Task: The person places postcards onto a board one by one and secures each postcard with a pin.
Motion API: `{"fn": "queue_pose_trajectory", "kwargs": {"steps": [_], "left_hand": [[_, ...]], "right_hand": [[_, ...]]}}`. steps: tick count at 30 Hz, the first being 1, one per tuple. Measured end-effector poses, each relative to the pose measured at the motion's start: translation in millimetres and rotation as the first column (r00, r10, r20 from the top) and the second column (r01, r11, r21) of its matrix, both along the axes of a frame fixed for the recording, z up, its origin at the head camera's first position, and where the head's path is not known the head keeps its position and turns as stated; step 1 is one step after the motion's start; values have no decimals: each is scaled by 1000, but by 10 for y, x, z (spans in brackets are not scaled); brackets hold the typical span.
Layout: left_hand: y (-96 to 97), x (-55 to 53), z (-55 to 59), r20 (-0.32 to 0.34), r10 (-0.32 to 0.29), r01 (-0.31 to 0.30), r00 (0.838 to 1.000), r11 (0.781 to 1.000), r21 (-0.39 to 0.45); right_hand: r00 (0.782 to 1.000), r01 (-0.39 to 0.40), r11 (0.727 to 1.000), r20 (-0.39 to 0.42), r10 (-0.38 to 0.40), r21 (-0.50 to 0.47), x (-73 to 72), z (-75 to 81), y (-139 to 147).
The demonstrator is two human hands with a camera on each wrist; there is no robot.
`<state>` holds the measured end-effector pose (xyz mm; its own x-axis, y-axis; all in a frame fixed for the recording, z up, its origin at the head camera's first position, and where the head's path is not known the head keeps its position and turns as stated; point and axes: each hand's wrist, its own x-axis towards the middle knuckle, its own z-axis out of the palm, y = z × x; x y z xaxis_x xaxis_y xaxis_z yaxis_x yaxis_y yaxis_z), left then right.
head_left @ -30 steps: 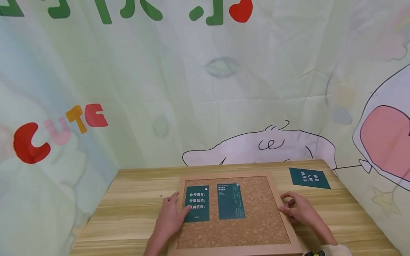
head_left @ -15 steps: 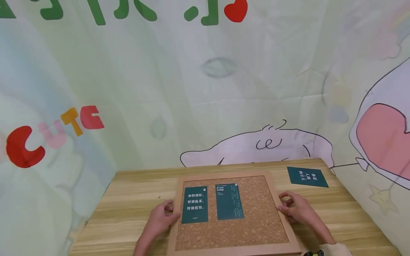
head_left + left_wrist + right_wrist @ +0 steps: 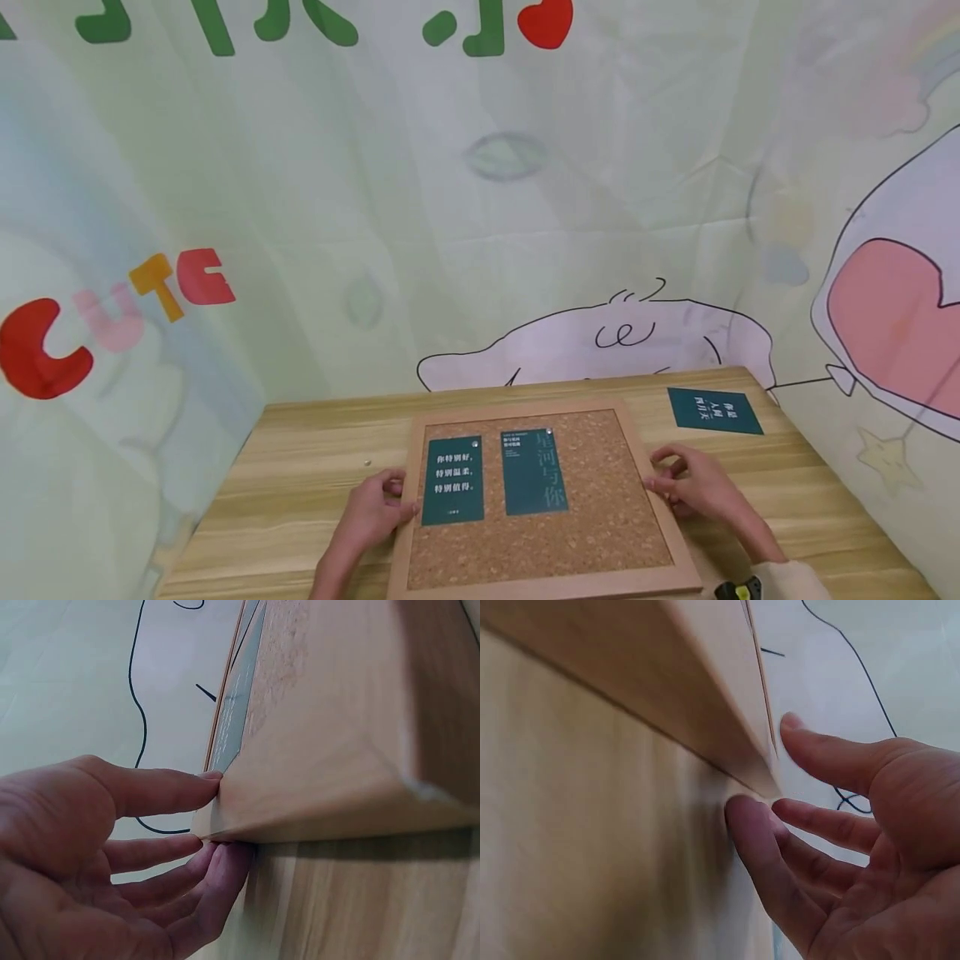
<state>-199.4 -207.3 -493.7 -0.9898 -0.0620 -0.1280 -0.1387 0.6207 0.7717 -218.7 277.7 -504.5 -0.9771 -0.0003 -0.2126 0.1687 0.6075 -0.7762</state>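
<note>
A wood-framed cork board (image 3: 585, 533) lies on the table. Pinned to it at their upper right corners are a green card with white lettering (image 3: 453, 481) on the left and a second green card (image 3: 534, 472) beside it. My left hand (image 3: 371, 510) grips the frame's left side; in the left wrist view its thumb (image 3: 172, 789) lies on top of the frame, the other fingers curling against the outer side. Opposite, my right hand (image 3: 697, 483) holds the right side of the frame between thumb and fingers, with fingertips (image 3: 746, 817) low by its outer edge.
Another green card (image 3: 716, 411) lies flat on the wooden table (image 3: 300, 467) at the back right. A small pale round object (image 3: 367, 462) sits left of the board. A printed cloth backdrop (image 3: 420, 208) rises behind the table.
My left hand has drawn back from the left card to the frame's side, its thumb now off the card. The right hand keeps its place on the frame. The head view has shifted slightly.
</note>
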Motion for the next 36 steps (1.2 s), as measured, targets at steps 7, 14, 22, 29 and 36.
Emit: {"fn": "queue_pose_trajectory", "kwargs": {"steps": [7,14,22,29,36], "left_hand": [[15,-13,-14,12,-1,1,1000,1000,2],[18,-23,-9,-5,-5,5,1000,999,-32],[29,-22,0,-33,-19,16,999,997,-80],[37,-9,7,-37,-18,16,999,997,-72],[48,-1,16,-28,-15,13,1000,998,-68]], "right_hand": [[988,14,975,-155,21,222,-125,186,302],[984,104,940,-171,-50,325,-362,308,642],[979,172,899,-174,-109,403,-520,242,950],[962,258,825,-55,-268,502,-558,111,1072],[938,289,804,13,-345,519,-546,14,1107]]}}
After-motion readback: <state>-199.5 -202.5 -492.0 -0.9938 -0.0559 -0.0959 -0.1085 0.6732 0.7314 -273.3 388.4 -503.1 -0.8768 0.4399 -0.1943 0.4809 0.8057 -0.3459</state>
